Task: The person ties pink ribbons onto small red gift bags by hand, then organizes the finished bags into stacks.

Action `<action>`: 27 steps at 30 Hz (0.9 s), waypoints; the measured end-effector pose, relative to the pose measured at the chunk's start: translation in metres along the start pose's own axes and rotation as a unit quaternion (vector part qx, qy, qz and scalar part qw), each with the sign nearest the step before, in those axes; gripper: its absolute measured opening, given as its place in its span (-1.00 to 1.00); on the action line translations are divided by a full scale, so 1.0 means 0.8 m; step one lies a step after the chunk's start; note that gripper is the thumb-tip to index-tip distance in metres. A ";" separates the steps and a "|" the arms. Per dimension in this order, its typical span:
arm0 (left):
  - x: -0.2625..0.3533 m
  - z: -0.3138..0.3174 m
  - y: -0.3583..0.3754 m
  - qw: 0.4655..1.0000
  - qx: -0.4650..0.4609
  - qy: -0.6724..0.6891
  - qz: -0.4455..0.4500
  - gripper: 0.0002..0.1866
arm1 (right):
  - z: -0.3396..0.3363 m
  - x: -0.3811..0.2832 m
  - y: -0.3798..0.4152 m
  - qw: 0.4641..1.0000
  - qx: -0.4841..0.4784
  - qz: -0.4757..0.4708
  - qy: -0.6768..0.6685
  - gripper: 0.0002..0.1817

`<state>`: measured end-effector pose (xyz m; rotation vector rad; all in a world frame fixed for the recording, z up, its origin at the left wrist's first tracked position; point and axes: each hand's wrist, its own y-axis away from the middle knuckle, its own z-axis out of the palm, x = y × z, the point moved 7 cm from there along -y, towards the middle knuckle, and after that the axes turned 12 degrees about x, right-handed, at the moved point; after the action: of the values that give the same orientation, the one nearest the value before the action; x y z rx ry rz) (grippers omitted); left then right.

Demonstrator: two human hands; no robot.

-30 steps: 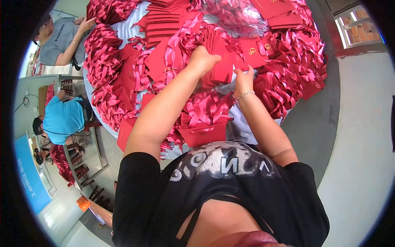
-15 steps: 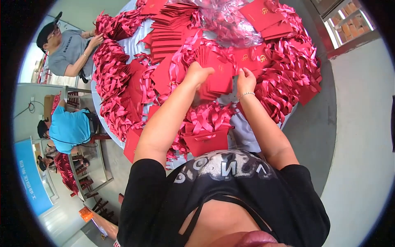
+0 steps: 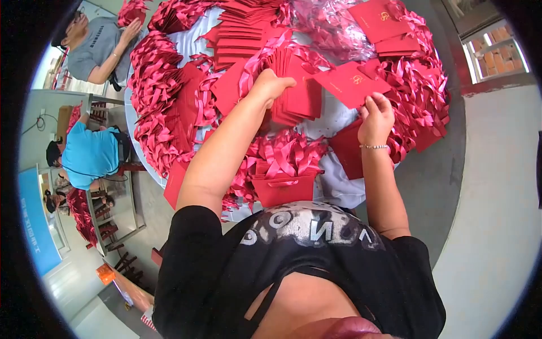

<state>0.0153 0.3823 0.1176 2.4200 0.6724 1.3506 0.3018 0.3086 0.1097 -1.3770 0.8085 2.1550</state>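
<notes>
My left hand (image 3: pixel 272 89) is closed around a fanned stack of flat red paper gift bags (image 3: pixel 296 96), thumb on the front one. Pink-red ribbon handles spread from the top of the stack. To the right, my right hand (image 3: pixel 377 121) pinches the lower corner of a single red gift bag (image 3: pixel 353 83) with a gold emblem. That bag lies tilted, apart from most of the stack. Below the hands, near my body, stands a bundle of red bags (image 3: pixel 285 191) with ribbons looping out of the top.
Heaps of ribboned bags (image 3: pixel 161 113) line the left of the round table, and more bags (image 3: pixel 415 101) its right. Clear plastic wrapping (image 3: pixel 333 28) lies at the back. A person in grey (image 3: pixel 99 51) handles bags at the far left; another in blue (image 3: pixel 90 155) sits behind.
My right hand has moved right and pulled out a single bag, now turned with its emblem showing. My left hand still grips the stack. The person in grey has lifted a bundle.
</notes>
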 end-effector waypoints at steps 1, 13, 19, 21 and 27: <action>-0.001 0.006 -0.002 0.998 -0.015 0.055 0.019 -0.78 | -0.002 0.005 0.008 0.999 0.002 0.029 -0.021 -0.84; 0.003 0.053 -0.011 0.971 -0.032 0.166 0.172 -0.71 | 0.130 -0.011 0.075 0.755 -0.180 -0.498 0.387 -0.82; -0.004 0.047 0.002 0.934 -0.124 0.327 0.070 -0.63 | 0.100 0.093 0.010 0.958 -0.128 -0.154 0.207 -0.69; -0.012 0.048 -0.003 0.956 -0.076 0.262 0.106 -0.57 | 0.082 0.099 -0.005 0.923 -0.121 -0.222 0.289 -0.64; -0.012 0.087 -0.020 0.974 -0.019 0.139 0.175 -0.48 | 0.074 0.113 0.007 0.969 -0.146 -0.048 0.193 -0.43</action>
<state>0.0665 0.3893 0.0669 2.4223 0.2799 1.8453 0.2236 0.3509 0.0482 -1.9869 0.5531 2.0172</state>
